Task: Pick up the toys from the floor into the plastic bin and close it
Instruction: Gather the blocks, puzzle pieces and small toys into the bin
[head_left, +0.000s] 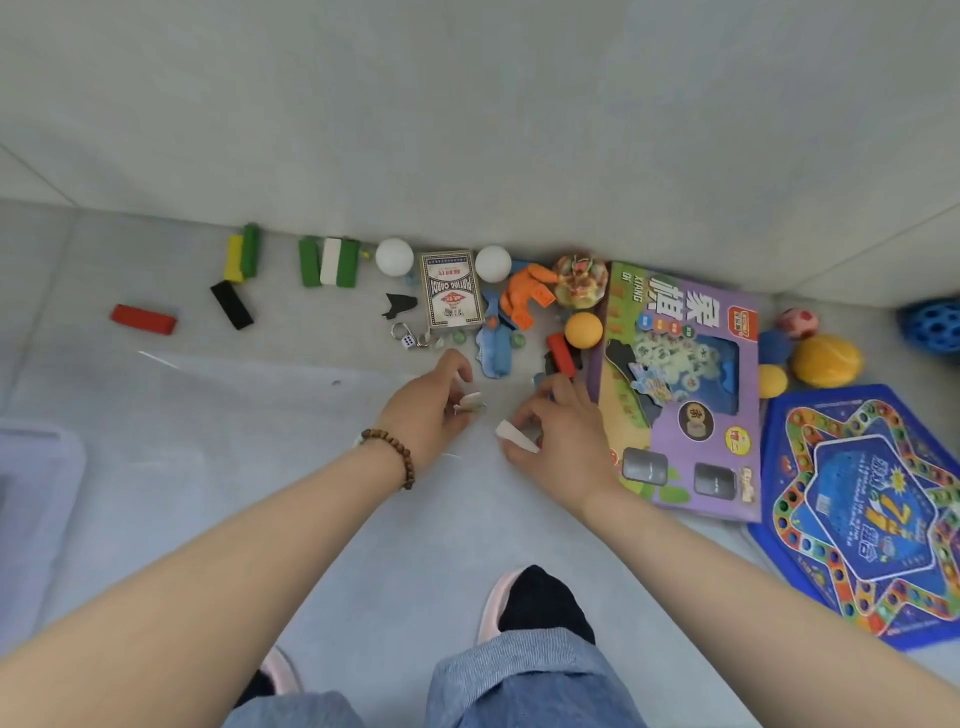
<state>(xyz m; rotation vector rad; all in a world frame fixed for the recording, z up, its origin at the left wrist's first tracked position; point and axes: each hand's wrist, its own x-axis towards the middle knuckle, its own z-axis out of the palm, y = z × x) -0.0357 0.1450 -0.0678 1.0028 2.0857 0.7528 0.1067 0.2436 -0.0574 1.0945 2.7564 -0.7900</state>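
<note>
Toys lie along the wall on the grey floor: coloured blocks (327, 261), two white balls (394, 256), a pack of playing cards (451, 290), an orange toy (524, 295), an orange ball (583, 329) and a purple game box (691, 395). My left hand (428, 410), with a bead bracelet on its wrist, pinches small flat white pieces (470, 402). My right hand (563, 431) holds a white card-like piece (514, 436) just left of the purple box. The plastic bin (36, 499) shows only as a translucent edge at the far left.
A clear lid-like sheet (249, 395) lies on the floor left of my hands. A blue star-pattern game board (872, 514) lies at right, with yellow, red and blue balls (827, 360) behind it. My feet (530, 603) stand below the hands.
</note>
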